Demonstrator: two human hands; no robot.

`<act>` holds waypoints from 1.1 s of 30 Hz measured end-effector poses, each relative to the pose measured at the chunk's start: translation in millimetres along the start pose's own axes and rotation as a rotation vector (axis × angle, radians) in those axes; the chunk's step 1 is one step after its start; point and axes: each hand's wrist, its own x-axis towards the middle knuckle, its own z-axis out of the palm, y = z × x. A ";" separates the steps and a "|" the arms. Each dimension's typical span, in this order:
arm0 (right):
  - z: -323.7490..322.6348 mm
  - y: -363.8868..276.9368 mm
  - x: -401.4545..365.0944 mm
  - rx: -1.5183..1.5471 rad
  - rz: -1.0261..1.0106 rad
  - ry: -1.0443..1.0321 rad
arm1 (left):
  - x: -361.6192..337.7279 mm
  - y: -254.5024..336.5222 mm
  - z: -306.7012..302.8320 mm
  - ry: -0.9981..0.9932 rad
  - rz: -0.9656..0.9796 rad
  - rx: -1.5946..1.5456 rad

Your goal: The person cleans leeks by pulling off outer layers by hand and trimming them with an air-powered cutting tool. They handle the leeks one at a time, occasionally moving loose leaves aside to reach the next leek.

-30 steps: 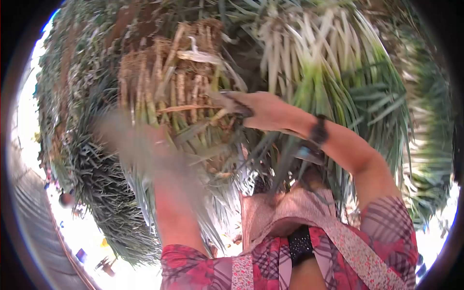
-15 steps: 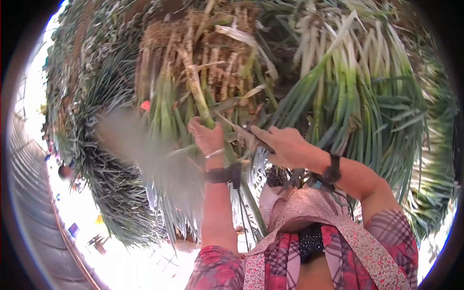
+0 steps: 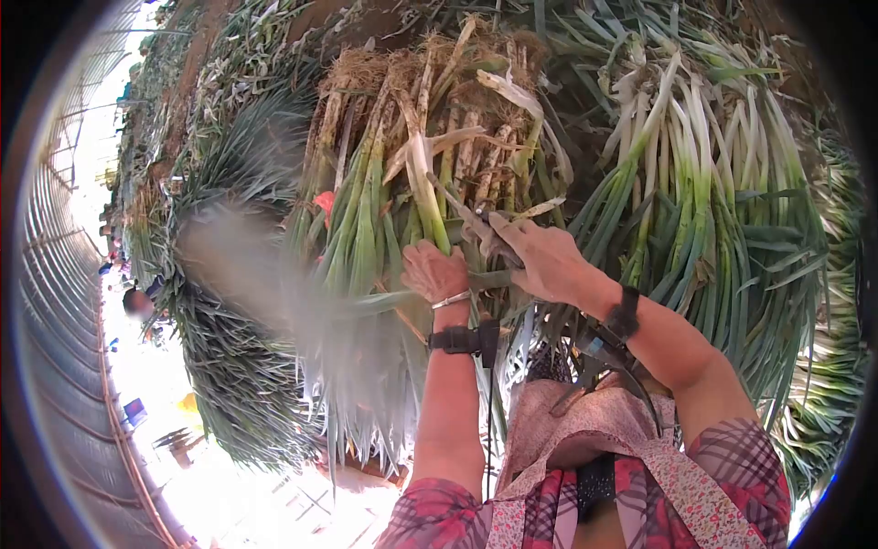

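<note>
My left hand (image 3: 434,273) is closed round the green part of a scallion (image 3: 419,174) whose pale stem points up and away. Beside it, my right hand (image 3: 547,260) is wrapped round a dark-handled tool (image 3: 487,234), with a thin tip reaching toward that stem. Beyond both hands lie unpeeled scallions (image 3: 471,151) with brown, dirty stems and matted roots. Cleaner scallions (image 3: 700,119) with white stems and green leaves are spread to the right of my right hand. My left hand's fingertips are partly hidden.
A large heap of green leaves (image 3: 238,366) stands at the left. More white-stemmed scallions (image 3: 828,366) line the far right. A small red object (image 3: 325,203) lies among the stems. A blurred patch covers the left middle. Ribbed sheeting (image 3: 69,366) curves along the left edge.
The view has shifted, so the scene sits further right and lower. The held scallion now shows a paler, cleaner stem with loose dry skin beside it. Both hands keep their grips.
</note>
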 end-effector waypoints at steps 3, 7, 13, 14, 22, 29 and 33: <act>-2.4 1.0 20.1 -0.012 0.016 0.043 | -4.6 -8.0 -3.9 -0.005 0.054 0.048; -4.2 6.9 36.2 -0.063 0.043 0.055 | -29.1 -20.3 -16.0 -0.113 0.096 0.037; -4.7 5.1 44.5 -0.054 0.057 0.032 | -46.1 -30.2 -21.4 -0.127 0.090 -0.105; -5.3 3.3 45.0 -0.052 0.062 0.024 | -46.8 -30.3 -22.2 -0.125 0.089 -0.101; -7.2 13.6 54.5 0.030 0.052 0.015 | -57.6 -43.3 -28.8 -0.244 0.008 -0.411; -46.2 25.5 -8.8 0.103 0.086 0.156 | -35.7 -8.8 -25.3 -0.196 -0.044 -0.931; -61.3 23.4 -58.4 0.100 0.159 -0.010 | -11.0 7.3 -3.5 -0.302 -0.039 -1.026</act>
